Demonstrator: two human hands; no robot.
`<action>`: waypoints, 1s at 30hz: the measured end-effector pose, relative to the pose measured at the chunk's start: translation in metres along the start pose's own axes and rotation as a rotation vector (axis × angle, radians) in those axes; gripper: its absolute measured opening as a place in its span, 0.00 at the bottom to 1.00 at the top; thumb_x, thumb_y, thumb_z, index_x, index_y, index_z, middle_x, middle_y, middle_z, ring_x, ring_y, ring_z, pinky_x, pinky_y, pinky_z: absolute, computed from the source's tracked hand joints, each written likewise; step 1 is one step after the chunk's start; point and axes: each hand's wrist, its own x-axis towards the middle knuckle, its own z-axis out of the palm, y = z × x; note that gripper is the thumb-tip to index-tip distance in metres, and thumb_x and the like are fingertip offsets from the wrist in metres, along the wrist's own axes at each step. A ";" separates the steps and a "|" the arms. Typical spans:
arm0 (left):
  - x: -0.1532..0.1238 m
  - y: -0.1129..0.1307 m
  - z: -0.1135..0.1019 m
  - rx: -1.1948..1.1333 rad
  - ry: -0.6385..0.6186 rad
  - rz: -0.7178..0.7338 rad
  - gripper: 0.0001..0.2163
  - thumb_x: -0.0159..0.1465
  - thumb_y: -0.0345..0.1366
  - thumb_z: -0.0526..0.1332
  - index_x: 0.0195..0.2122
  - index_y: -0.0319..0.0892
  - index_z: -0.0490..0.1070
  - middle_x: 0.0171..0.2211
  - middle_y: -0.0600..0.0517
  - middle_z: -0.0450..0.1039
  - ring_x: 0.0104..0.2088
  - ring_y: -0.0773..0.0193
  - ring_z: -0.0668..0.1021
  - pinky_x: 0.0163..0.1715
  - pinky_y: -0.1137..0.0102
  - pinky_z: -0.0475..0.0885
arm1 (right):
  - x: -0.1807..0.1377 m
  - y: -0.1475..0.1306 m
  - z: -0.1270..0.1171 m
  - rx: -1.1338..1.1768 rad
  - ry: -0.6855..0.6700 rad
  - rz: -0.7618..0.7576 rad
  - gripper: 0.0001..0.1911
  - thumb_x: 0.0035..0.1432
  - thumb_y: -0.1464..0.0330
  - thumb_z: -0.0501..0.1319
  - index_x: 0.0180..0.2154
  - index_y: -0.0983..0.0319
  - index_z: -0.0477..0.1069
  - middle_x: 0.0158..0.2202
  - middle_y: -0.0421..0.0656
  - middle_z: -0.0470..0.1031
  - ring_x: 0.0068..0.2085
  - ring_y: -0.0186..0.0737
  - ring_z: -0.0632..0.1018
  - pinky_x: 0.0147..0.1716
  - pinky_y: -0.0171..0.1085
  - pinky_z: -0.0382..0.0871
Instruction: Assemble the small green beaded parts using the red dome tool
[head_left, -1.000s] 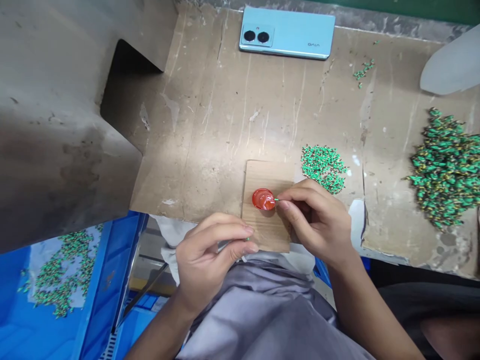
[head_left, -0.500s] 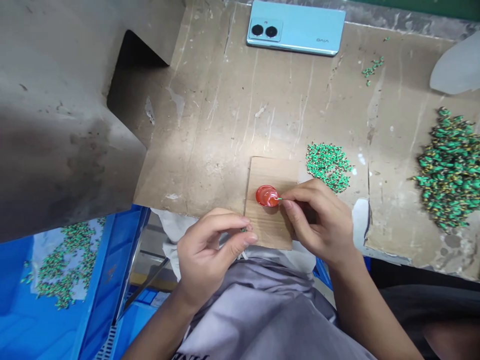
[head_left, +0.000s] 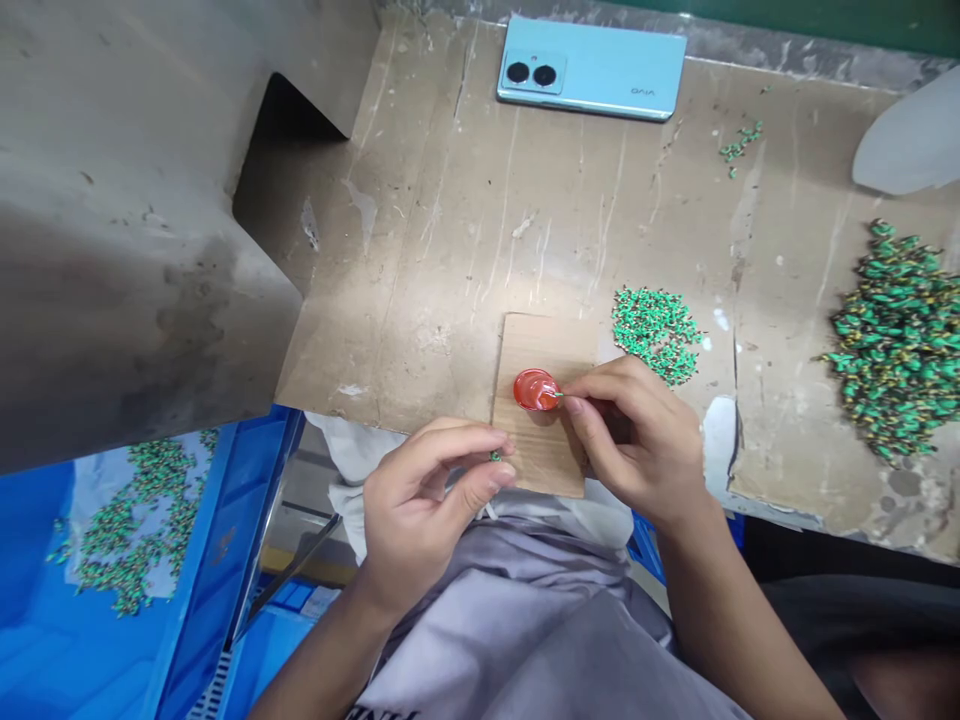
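Observation:
Between the thumb and forefinger of my left hand is a small green piece with dark ends, held over the near left side of a cardboard piece. My right hand pinches a thin stick with a green end, its tip at the right rim of a small red cap. Glossy, pinkish-red matter shows inside the cap, which sits on the cardboard. Just beyond my right hand lies a flat pile of small green pieces.
A larger heap of green and gold pieces lies at the right. A light blue phone rests at the back. To the left stand a metal housing and a blue bin with more pieces. A white container is at the far right.
The view has shifted slightly. My left hand's fingertips have opened a little, showing more of the green piece. My right hand keeps the stick at the cap's rim.

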 end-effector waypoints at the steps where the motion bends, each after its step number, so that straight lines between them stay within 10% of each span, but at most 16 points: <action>1: 0.000 0.000 0.000 -0.012 -0.002 -0.006 0.11 0.67 0.25 0.72 0.48 0.45 0.85 0.40 0.50 0.86 0.35 0.65 0.86 0.34 0.75 0.85 | 0.000 0.000 0.000 0.002 -0.002 -0.001 0.09 0.69 0.78 0.63 0.44 0.58 0.76 0.35 0.45 0.80 0.35 0.45 0.81 0.34 0.42 0.76; 30: -0.008 0.008 0.007 -0.081 0.034 -0.031 0.09 0.67 0.24 0.73 0.43 0.46 0.87 0.39 0.52 0.86 0.39 0.64 0.89 0.42 0.74 0.86 | -0.009 -0.008 -0.003 0.096 0.079 -0.014 0.12 0.67 0.81 0.64 0.45 0.58 0.76 0.34 0.41 0.75 0.33 0.38 0.75 0.30 0.37 0.68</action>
